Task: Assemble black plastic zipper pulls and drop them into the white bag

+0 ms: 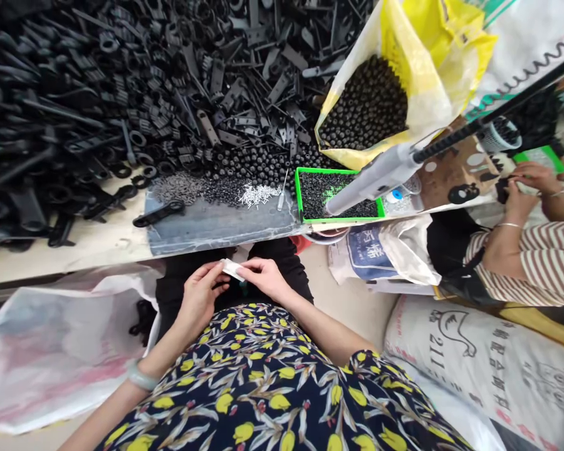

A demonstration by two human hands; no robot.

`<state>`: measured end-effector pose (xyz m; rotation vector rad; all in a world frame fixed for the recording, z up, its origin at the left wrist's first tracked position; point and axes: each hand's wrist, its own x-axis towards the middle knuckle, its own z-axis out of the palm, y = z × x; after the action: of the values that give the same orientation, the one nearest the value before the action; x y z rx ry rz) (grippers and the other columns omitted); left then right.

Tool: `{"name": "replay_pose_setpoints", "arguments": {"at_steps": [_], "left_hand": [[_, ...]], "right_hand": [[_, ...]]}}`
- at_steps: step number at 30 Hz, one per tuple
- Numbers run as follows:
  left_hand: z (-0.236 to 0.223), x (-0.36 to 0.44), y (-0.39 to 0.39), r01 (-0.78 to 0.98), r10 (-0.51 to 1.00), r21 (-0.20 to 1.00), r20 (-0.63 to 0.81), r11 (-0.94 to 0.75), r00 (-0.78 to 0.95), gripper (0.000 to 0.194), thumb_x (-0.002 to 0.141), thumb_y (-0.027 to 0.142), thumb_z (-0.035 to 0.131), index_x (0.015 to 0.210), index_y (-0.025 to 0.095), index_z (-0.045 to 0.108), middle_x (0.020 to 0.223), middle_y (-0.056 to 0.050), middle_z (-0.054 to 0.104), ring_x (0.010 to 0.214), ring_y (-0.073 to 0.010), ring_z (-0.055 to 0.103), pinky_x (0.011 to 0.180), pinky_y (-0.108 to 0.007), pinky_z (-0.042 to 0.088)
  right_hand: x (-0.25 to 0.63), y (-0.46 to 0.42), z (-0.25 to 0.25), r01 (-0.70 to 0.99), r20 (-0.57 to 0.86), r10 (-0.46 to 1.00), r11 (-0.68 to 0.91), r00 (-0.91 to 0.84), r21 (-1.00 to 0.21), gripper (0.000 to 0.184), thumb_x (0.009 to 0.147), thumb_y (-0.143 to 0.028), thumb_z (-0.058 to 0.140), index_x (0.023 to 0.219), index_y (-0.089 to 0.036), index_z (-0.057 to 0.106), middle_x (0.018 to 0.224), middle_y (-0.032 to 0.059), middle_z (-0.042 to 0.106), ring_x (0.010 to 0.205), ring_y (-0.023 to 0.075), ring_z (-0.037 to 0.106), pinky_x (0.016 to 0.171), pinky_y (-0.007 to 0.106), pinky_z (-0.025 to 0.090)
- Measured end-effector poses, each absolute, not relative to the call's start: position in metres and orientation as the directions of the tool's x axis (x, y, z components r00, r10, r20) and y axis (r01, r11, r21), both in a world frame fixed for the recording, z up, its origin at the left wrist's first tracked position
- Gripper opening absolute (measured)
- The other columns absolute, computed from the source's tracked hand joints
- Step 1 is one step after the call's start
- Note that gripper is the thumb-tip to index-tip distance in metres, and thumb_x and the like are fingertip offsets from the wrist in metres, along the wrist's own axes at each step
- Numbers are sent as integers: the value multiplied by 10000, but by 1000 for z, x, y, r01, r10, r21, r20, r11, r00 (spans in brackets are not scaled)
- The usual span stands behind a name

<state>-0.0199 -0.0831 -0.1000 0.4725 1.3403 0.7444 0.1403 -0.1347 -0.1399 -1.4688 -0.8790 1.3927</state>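
Over my lap, my left hand and my right hand come together on a small flat white piece. Each hand pinches one end of it between thumb and fingers; its exact kind is not clear. Beyond them, a blue-grey cloth covers part of the bench edge. On the cloth lie a black lever-like plastic part, a heap of small white pins and piles of tiny grey and black pieces. A thin pointed tool with a pale handle rests beside the pins.
Black plastic parts heap across the bench. A green tray holds tiny black pieces, with a grey powered driver hanging above. A yellow-white sack spills black beads. A white bag stands left; a co-worker's hands are at right.
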Motion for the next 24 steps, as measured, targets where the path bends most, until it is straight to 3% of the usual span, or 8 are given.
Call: {"name": "replay_pose_setpoints", "arguments": {"at_steps": [5,11,18,24], "left_hand": [[-98,-23,-81,-274,651,617,-758,738,44,303,641,235,876,900,145,746,741,-44,767,659,-175,713,644,-300,626],[-100,-19,-83,-291,644,604,-763,742,58,133,744,131,781,865,119,727,774,-63,786,704,-198,757,767,-387,668],[-100,-14,-85,-380,586,525,-809,762,56,88,858,53,655,897,131,670,786,-63,770,705,-186,762,780,-381,660],[-108,-18,-83,-400,603,536,-796,743,53,72,886,89,668,948,124,656,819,-105,767,724,-219,771,789,-421,657]], "right_hand": [[145,-141,-149,-5,-362,925,-363,113,-932,341,870,-524,741,911,-199,834,807,23,770,680,157,675,661,263,518],[157,-146,-143,112,-321,936,-338,147,-935,351,875,-531,734,772,-201,799,701,-4,722,648,139,617,633,246,452],[169,-156,-124,176,-248,963,-263,102,-949,382,929,-517,678,710,-211,740,735,8,686,692,146,592,666,263,429],[181,-164,-130,147,-303,947,-316,102,-937,323,894,-517,736,793,-213,777,751,21,727,699,173,635,675,281,463]]}}
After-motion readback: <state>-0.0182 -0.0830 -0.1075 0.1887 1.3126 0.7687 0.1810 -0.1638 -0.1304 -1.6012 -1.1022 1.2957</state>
